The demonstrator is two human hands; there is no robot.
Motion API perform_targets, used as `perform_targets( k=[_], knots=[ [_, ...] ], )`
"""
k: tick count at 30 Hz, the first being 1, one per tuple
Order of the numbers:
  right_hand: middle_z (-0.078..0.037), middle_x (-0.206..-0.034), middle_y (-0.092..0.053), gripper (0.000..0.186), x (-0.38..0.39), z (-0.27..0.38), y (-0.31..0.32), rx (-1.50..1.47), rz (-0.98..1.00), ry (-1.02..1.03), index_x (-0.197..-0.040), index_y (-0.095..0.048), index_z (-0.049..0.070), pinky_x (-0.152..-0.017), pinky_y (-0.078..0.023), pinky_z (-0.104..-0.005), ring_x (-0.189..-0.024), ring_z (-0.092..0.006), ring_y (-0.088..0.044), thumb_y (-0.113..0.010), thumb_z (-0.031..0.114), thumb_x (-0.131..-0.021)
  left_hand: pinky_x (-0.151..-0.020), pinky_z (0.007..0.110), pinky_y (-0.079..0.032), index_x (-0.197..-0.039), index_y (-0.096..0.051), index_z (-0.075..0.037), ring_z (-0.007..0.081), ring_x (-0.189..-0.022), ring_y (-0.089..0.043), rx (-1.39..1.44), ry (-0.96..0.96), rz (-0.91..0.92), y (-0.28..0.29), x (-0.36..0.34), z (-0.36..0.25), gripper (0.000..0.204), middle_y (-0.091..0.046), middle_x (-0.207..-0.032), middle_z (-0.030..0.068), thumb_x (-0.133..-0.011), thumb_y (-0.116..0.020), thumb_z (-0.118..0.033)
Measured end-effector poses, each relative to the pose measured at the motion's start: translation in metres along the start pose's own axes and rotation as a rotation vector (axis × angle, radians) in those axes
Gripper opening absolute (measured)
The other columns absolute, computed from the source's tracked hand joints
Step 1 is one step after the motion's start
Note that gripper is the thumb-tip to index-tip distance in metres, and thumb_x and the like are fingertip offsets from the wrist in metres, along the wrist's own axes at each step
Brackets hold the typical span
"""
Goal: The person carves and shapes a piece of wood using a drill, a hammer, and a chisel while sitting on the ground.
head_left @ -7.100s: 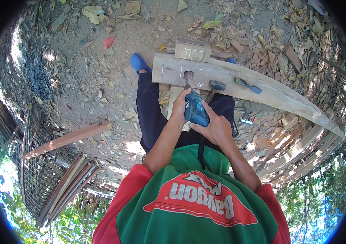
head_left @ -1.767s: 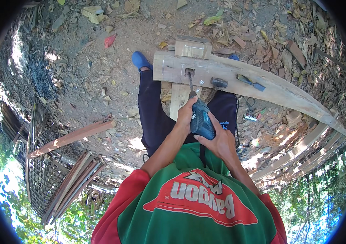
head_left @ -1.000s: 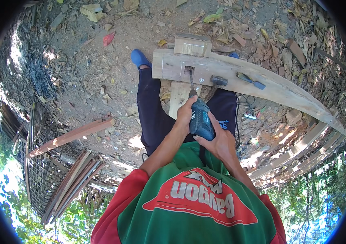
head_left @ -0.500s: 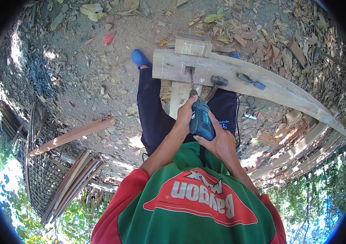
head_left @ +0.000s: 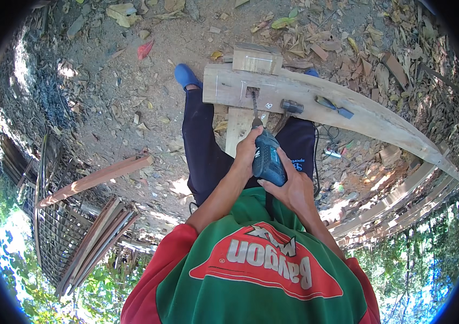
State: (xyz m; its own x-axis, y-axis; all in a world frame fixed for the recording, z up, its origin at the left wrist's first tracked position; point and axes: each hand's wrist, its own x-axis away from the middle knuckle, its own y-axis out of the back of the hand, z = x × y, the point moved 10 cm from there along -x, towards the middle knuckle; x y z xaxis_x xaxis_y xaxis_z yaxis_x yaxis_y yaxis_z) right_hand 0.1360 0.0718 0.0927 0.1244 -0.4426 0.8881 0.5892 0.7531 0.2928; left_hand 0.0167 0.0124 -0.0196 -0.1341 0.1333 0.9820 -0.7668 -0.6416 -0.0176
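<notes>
Head view, looking straight down: a person in a green and red shirt is standing over a long plank point(head_left: 316, 102) that is lying across the dirt ground. Both hands are wrapping around a blue drill point(head_left: 268, 157). The left hand point(head_left: 248, 151) is curling around the drill's front, near the chuck, and the right hand point(head_left: 290, 186) is gripping its rear body from the other side. The drill is hovering above the plank's near edge, and its bit point(head_left: 253, 102) is reaching down into a dark rectangular slot close to the plank's left end. A small block point(head_left: 256, 58) is sitting at the plank's far edge, just behind the slot. A hammer point(head_left: 289, 109) is lying on the plank right of the bit, and a dark flat tool point(head_left: 335, 106) is lying further right.
</notes>
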Motion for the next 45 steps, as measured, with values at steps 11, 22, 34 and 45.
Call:
perform_targets(
  k=[11, 22, 34, 45],
  knots=[
    [-0.022, -0.084, -0.072, 0.094, -0.001, 0.004, 0.004, 0.009, 0.009, -0.014, -0.148, -0.042, 0.012, -0.071, -0.058, -0.0449, -0.076, -0.0369, -0.072, -0.078, 0.051, -0.07, -0.059, 0.033, -0.057, -0.094, -0.064, -0.004, 0.0182, -0.062, -0.067, -0.009, 0.011, 0.007, -0.001, 0.0, -0.001, 0.036, -0.067, -0.078, 0.0087, -0.088, -0.07, -0.039],
    [-0.021, -0.085, -0.072, 0.094, -0.002, 0.002, 0.004, 0.004, 0.013, -0.01, -0.148, -0.042, 0.011, -0.071, -0.058, -0.0448, -0.076, -0.0364, -0.072, -0.077, 0.051, -0.071, -0.059, 0.034, -0.057, -0.093, -0.065, -0.003, 0.0186, -0.062, -0.067, 0.014, 0.021, 0.045, -0.002, -0.01, 0.005, 0.037, -0.068, -0.077, 0.0092, -0.088, -0.07, -0.039],
    [-0.022, -0.086, -0.072, 0.095, -0.002, 0.002, 0.005, -0.014, 0.0, -0.003, -0.148, -0.041, 0.011, -0.071, -0.058, -0.0445, -0.078, -0.0364, -0.072, -0.078, 0.051, -0.071, -0.057, 0.034, -0.057, -0.093, -0.064, -0.004, 0.0186, -0.062, -0.067, 0.007, 0.023, 0.028, -0.002, -0.009, 0.004, 0.036, -0.067, -0.077, 0.0091, -0.087, -0.07, -0.039],
    [-0.023, -0.089, -0.072, 0.095, -0.006, -0.004, 0.007, -0.044, 0.042, -0.035, -0.148, -0.042, 0.011, -0.076, -0.057, -0.0445, -0.082, -0.0384, -0.072, -0.078, 0.054, -0.071, -0.058, 0.035, -0.057, -0.094, -0.064, -0.003, 0.0189, -0.062, -0.067, -0.015, 0.005, -0.001, -0.006, -0.011, 0.001, 0.036, -0.067, -0.079, 0.0093, -0.088, -0.07, -0.037]
  ],
)
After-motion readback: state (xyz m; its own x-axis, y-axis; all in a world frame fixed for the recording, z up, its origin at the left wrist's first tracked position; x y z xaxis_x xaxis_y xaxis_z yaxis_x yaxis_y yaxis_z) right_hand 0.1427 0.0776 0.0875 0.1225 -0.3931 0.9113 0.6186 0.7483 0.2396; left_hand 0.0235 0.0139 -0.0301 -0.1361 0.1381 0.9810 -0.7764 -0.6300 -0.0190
